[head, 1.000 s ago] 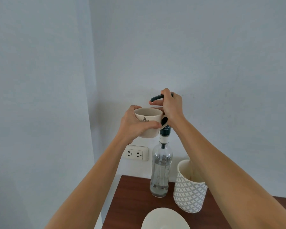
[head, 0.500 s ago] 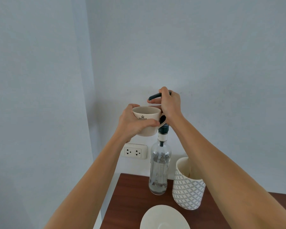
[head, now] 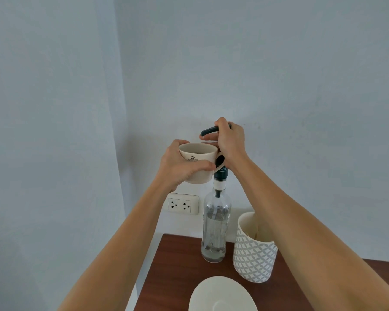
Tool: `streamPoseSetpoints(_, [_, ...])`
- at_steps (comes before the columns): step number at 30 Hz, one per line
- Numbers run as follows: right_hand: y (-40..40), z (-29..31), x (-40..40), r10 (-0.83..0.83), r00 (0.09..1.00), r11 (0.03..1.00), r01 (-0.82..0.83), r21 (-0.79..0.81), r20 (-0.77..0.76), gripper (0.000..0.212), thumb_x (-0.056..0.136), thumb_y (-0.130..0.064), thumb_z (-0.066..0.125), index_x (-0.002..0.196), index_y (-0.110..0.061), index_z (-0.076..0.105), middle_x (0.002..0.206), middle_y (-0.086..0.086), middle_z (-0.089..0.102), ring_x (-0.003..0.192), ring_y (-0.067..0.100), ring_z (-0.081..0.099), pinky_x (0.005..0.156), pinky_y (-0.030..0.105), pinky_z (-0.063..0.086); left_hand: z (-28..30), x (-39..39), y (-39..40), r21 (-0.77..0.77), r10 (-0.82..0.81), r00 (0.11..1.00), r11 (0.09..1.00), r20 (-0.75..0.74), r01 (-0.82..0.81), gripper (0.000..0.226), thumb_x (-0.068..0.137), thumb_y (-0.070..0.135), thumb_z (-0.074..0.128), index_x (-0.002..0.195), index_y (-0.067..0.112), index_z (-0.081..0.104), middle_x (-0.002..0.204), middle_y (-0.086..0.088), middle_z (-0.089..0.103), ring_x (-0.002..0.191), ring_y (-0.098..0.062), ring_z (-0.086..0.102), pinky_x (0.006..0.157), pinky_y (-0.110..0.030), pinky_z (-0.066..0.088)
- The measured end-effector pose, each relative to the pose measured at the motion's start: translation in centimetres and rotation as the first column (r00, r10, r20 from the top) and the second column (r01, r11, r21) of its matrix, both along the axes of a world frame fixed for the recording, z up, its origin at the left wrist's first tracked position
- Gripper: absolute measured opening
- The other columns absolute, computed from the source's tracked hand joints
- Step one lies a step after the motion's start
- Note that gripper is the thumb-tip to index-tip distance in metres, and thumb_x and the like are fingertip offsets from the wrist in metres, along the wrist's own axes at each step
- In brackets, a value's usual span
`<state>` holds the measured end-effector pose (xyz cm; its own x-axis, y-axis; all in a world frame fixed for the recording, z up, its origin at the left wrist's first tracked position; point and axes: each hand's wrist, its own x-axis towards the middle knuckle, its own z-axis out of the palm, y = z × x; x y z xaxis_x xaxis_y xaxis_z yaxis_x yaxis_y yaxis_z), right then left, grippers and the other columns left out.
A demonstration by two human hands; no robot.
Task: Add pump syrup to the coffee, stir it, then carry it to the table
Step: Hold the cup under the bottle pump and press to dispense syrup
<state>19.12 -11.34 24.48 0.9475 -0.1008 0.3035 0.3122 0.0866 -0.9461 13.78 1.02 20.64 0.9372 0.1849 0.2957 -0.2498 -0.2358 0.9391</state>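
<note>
Left hand grips glossy cream mug; right hand on dark pump.

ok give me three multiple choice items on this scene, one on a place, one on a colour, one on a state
1. Where is the mug?
A. on the saucer
B. held up beside the pump spout
C. inside the patterned holder

2. What colour is the pump head?
A. dark
B. red
C. yellow

3. What is the right hand doing?
A. resting on the table
B. holding a spoon
C. gripping the pump head

Answers:
1 B, the left hand holds the mug in the air by the bottle top, spout above its rim.
2 A, it looks dark, almost black.
3 C, its fingers wrap the pump head.
</note>
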Motion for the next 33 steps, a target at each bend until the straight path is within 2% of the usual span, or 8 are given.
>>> streamPoseSetpoints(3, [0.0,0.0,0.0,0.0,1.0,1.0,0.0,-0.001,0.003,0.019,0.087,-0.023,0.051,0.072,-0.012,0.055,0.063,0.012,0.076,0.061,0.03,0.074,0.068,0.044,0.058,0.0,-0.1,-0.1,0.001,0.0,1.0,1.0,0.002,0.0,0.098,0.025,0.046,0.085,0.115,0.024,0.052,0.107,0.003,0.065,0.093,-0.015,0.065,0.07,-0.029,0.053])
streamPoseSetpoints(10, [-0.8,0.6,0.0,0.027,0.997,0.999,-0.029,-0.026,-0.073,0.023,0.089,-0.035,0.054,0.083,-0.014,0.061,0.075,0.014,0.079,0.062,0.03,0.073,0.08,0.05,0.06,0.2,-0.2,-0.4,0.014,-0.001,1.0,1.0,-0.003,0.001,0.097,0.025,0.047,0.085,0.114,0.025,0.053,0.107,0.004,0.065,0.096,-0.016,0.064,0.071,-0.03,0.053])
streamPoseSetpoints(15, [-0.9,1.1,0.1,0.065,0.989,0.998,-0.063,0.016,-0.131,0.048,0.086,-0.056,0.057,0.065,-0.014,0.046,0.075,0.016,0.079,0.064,0.032,0.074,0.075,0.047,0.06,0.5,-0.2,-0.5,0.009,-0.004,1.0,1.0,-0.001,0.004,0.098,0.025,0.047,0.086,0.115,0.025,0.052,0.109,0.003,0.065,0.097,-0.016,0.064,0.069,-0.028,0.05])
streamPoseSetpoints(21, [-0.7,1.3,-0.4,0.061,0.992,0.998,-0.062,0.001,-0.111,0.031,0.087,-0.035,0.055,0.065,-0.014,0.048,0.077,0.017,0.079,0.065,0.033,0.073,0.074,0.046,0.061,0.3,-0.1,-0.5,0.003,-0.003,1.0,1.0,-0.014,0.003,0.093,0.033,0.039,0.09,0.116,0.023,0.052,0.108,0.003,0.064,0.095,-0.016,0.063,0.068,-0.028,0.05])
streamPoseSetpoints(26, [-0.5,1.2,-0.7,0.026,0.997,0.999,-0.028,-0.015,-0.078,0.025,0.087,-0.033,0.054,0.068,-0.016,0.052,0.077,0.016,0.079,0.057,0.032,0.069,0.061,0.036,0.055,0.4,-0.2,-0.3,-0.003,-0.005,1.0,1.0,-0.002,0.005,0.101,0.025,0.047,0.085,0.118,0.023,0.052,0.109,0.002,0.065,0.097,-0.017,0.064,0.069,-0.029,0.052])
streamPoseSetpoints(33, [-0.5,1.1,-0.8,0.018,0.997,0.999,-0.02,-0.025,-0.077,0.025,0.088,-0.033,0.053,0.069,-0.016,0.052,0.077,0.015,0.08,0.052,0.031,0.066,0.057,0.034,0.053,0.4,-0.2,-0.3,-0.001,-0.011,1.0,1.0,-0.012,0.011,0.099,0.025,0.046,0.084,0.115,0.024,0.051,0.107,0.003,0.064,0.095,-0.016,0.064,0.07,-0.03,0.052])
